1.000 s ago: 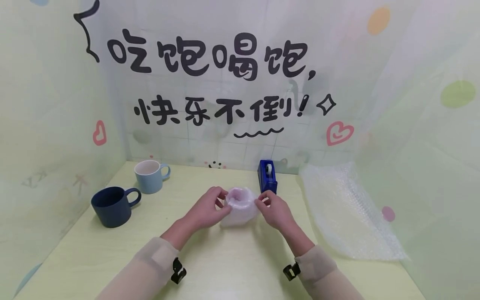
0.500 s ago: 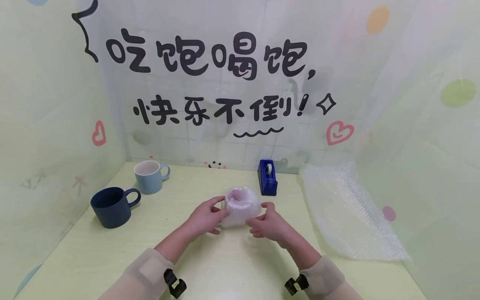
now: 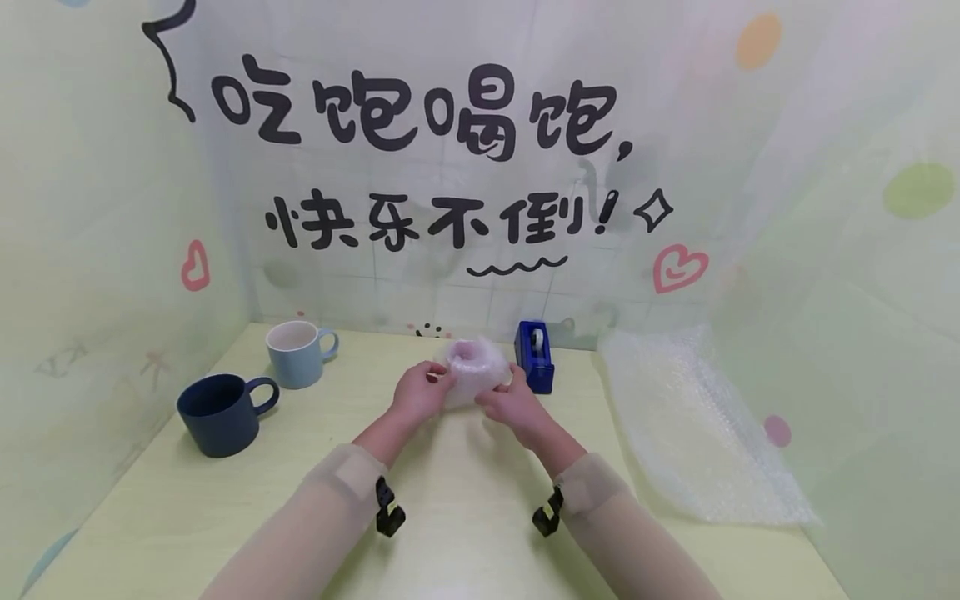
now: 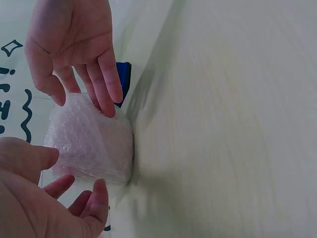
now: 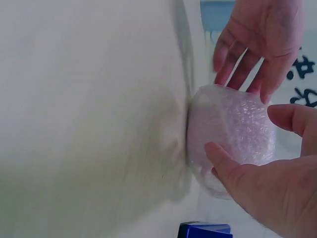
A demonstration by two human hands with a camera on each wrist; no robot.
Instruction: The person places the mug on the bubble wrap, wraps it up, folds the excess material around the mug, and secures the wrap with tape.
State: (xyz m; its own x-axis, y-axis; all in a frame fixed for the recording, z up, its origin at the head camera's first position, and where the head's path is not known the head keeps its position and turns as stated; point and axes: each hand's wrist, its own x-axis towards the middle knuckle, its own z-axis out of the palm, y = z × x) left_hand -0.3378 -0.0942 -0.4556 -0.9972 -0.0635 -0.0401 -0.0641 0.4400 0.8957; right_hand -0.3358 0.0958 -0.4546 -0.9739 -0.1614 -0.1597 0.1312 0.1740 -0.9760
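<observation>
A rounded bundle of bubble wrap (image 3: 478,371) stands at mid-table near the back, pink showing through it and a round hollow at its top. My left hand (image 3: 422,390) is at its left side, fingers spread and nearly straight. Against the opposite side lies my right hand (image 3: 517,406), its thumb low at the front. In the left wrist view, the right hand's long straight fingers (image 4: 106,79) reach the wrapped bundle (image 4: 91,141). From the right wrist, the left hand's fingers (image 5: 237,69) extend to the wrap, while the right hand's thumb and a finger stand apart over it.
A blue tape dispenser (image 3: 534,358) stands just right of the bundle. At left are a dark blue mug (image 3: 221,417) and a light blue mug (image 3: 296,357). A flat bubble wrap sheet (image 3: 697,433) lies along the right side. A printed curtain (image 3: 442,292) closes the back.
The bundle has moved away from the person, toward the back of the table, with both hands following at its sides. The right hand first shifted lower on the bundle. The mugs and dispenser stayed put.
</observation>
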